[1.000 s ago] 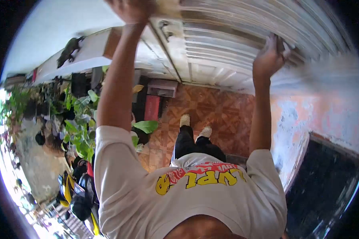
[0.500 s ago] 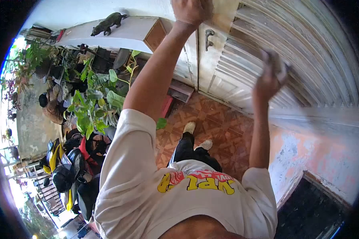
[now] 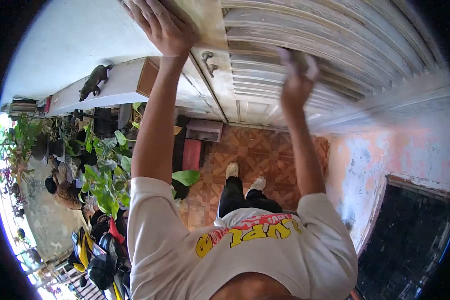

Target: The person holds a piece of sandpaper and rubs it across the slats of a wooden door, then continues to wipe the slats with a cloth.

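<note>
At the upper left of the head view, my left hand [image 3: 162, 27] lies with its fingers spread against the pale wall or door frame, left of the metal door handle [image 3: 209, 64]. Blurred by motion, my right hand [image 3: 297, 82] is raised in front of the slatted door [image 3: 335, 30]. Its fingers are bent around something greyish that I cannot make out, held at the slats. The slats look dusty and worn.
A shelf [image 3: 110, 82] with a dark animal figure [image 3: 95, 82] juts out at the left. Below are leafy plants [image 3: 102, 185], a red box [image 3: 191, 155] and a motorcycle [image 3: 102, 265]. A dark framed panel [image 3: 405, 240] is at the lower right.
The view has turned, so the door and shelf appear further left and the shelf lower. My left hand now shows spread fingers on the surface. My right hand remains blurred at the slats.
</note>
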The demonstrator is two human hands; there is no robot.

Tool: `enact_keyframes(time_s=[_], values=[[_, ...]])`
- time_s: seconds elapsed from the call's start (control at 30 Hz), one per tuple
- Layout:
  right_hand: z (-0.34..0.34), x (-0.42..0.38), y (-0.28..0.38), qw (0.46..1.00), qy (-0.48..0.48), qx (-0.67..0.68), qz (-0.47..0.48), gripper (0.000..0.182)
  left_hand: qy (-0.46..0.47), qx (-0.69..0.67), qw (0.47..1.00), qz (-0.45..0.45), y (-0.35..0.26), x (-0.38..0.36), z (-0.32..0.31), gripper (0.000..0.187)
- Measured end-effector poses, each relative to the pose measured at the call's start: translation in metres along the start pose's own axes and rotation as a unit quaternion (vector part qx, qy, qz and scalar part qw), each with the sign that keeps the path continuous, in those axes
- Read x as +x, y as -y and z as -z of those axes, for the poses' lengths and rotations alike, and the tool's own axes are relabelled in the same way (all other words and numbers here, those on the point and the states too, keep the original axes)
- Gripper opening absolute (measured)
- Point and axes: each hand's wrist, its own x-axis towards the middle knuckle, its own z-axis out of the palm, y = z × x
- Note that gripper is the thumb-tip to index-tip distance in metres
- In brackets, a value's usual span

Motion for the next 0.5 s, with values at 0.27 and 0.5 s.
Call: enact_keyframes(time_s=[0.27,0.5], values=[[-0.016,-0.002,0.061,0.988,0.114,-0.082,0.057,0.052,0.012,-0.007,1.0,0.009,-0.003,0.003,0.0,0.047],[-0.029,-0.009,0.044,0.999,0.014,-0.012,-0.036,0.042,0.016,0.005,1.0,0.012,-0.001,0.003,0.001,0.048]])
